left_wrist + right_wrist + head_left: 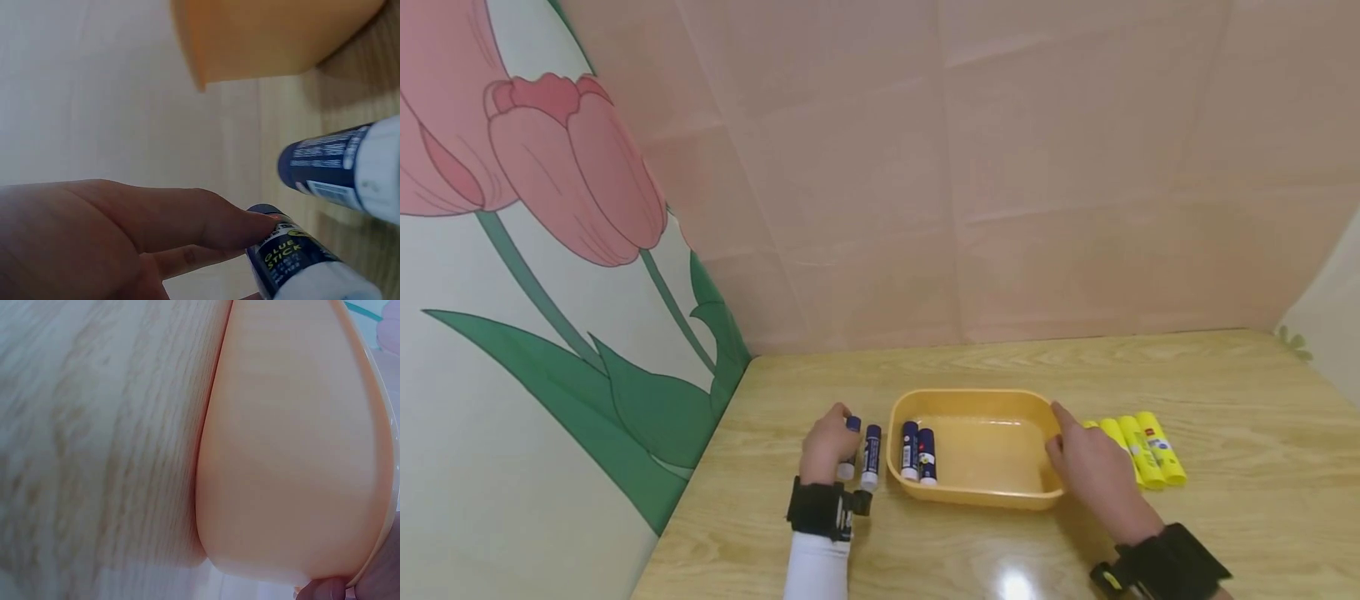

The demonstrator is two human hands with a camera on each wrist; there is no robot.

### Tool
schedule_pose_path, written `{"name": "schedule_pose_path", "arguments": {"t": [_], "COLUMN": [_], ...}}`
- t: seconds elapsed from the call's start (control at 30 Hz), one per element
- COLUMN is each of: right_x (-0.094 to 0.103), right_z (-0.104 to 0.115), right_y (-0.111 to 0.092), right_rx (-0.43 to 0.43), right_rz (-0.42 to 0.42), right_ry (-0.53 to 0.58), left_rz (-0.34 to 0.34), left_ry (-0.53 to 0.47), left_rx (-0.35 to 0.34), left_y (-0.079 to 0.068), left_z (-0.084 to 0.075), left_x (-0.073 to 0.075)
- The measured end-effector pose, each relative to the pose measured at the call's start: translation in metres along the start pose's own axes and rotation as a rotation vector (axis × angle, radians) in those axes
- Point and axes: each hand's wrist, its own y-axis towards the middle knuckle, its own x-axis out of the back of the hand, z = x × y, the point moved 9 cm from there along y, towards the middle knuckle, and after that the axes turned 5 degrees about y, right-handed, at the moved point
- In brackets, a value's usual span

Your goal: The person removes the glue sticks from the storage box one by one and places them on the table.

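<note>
My left hand (pixel 826 442) pinches a dark blue glue stick (pixel 294 256) with a white base, left of the tray. A matching glue stick (pixel 871 457) stands just right of that hand, apart from it. The orange-yellow plastic tray (pixel 977 498) sits mid-table with two more blue glue sticks, one (pixel 910 450) beside the other (pixel 927 457), against its left inner wall. At the tray's right rim, my right hand (pixel 1097 467) holds the edge between thumb and fingers; some of its fingers are hidden in the head view.
Several yellow glue sticks (pixel 1159 448) lie in a row right of the tray, partly behind the right hand. The wooden table (pixel 962 550) meets a pinkish covered wall (pixel 970 208) at the back and a tulip-painted wall (pixel 572 167) on the left.
</note>
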Motion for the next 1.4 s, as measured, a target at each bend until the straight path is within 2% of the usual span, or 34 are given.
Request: {"name": "schedule_pose_path", "arguments": {"t": [0.27, 0.57, 0.93, 1.4], "right_x": [0.001, 0.001, 0.001, -0.001], "right_z": [0.002, 0.002, 0.003, 0.002], "right_y": [-0.001, -0.002, -0.002, -0.002], "right_rx": [-0.002, 0.013, 0.011, -0.002], "right_rz": [0.001, -0.02, -0.014, -0.006], "right_ry": [-0.004, -0.003, 0.007, 0.002], "left_rz": [0.0, 0.003, -0.025, 0.016], "left_ry": [0.019, 0.041, 0.041, 0.041], "left_rx": [-0.001, 0.016, 0.006, 0.047], "left_y": [0.011, 0.015, 0.011, 0.011], "left_z": [0.007, 0.011, 0.009, 0.013], "left_x": [-0.011, -0.018, -0.014, -0.017]}}
